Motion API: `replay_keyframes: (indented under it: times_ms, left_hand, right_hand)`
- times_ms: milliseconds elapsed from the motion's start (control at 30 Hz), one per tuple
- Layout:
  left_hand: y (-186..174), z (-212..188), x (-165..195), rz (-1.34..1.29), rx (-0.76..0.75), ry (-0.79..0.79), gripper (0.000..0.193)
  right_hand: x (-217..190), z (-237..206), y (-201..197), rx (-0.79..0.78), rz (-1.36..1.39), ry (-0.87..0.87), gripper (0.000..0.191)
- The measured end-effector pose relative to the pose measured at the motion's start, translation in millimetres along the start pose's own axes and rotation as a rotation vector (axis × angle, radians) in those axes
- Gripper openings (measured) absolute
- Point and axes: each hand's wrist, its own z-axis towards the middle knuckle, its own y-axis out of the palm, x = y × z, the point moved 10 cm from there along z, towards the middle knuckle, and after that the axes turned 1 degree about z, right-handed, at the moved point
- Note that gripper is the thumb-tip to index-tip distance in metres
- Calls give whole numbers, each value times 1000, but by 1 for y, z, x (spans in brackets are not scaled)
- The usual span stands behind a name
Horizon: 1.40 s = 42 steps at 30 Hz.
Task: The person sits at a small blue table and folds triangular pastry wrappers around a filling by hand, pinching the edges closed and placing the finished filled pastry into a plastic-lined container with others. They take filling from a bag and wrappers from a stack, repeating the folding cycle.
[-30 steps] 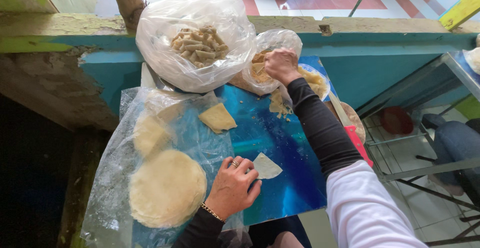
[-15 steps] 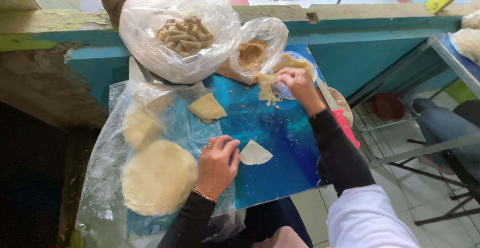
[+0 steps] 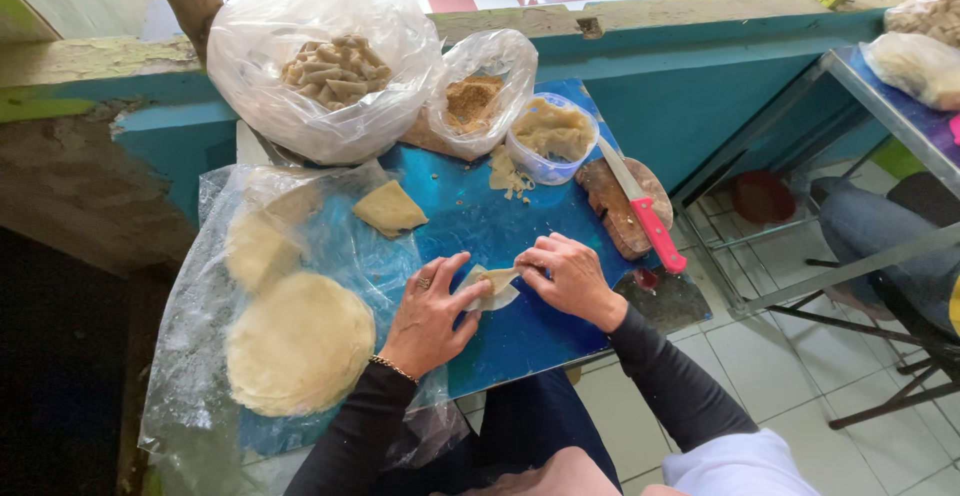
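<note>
The board is glossy blue, the ledge teal. Pale cream wrappers sit at eight o'clock; the knife at three o'clock has a pink-red handle (grey blade). Brown crumbs fill a clear bag; sleeves are black.

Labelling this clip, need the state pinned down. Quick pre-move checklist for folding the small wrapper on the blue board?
1. Both hands on the small pale wrapper piece: ok. Left hand presses its left side, right hand pinches its right edge.
2. Filling placed on the wrapper: cannot tell, fingers hide its middle.
3. Clear plastic tub of tan filling open and upright: ok.
4. Pink-handled knife apart from both hands: ok, it lies on the round wooden block.
5. Stack of round pale wrappers at hand: ok, just left of the left hand.
6. Blue board bare beneath the work: ok; crumbs lie only near the tub.
</note>
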Motion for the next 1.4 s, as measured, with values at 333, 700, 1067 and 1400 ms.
replay_keyframes:
  times_ms: [333, 700, 1067, 1400]
  left_hand:
    - [4, -2, -1, -19, -24, 10, 43]
    - [-5, -2, -4, -68, 37, -2, 29]
    - [-10, -6, -24, 109, 74, -204, 24]
    - [-6, -8, -33, 9, 62, -236, 15]
  right_hand:
    - [-7, 5, -10, -19, -48, -42, 10]
    - [-6, 9, -16, 4, -46, -28, 11]
    - [115, 87, -18, 116, 403, 314, 17]
    - [43, 206, 19, 380, -609, -166, 28]
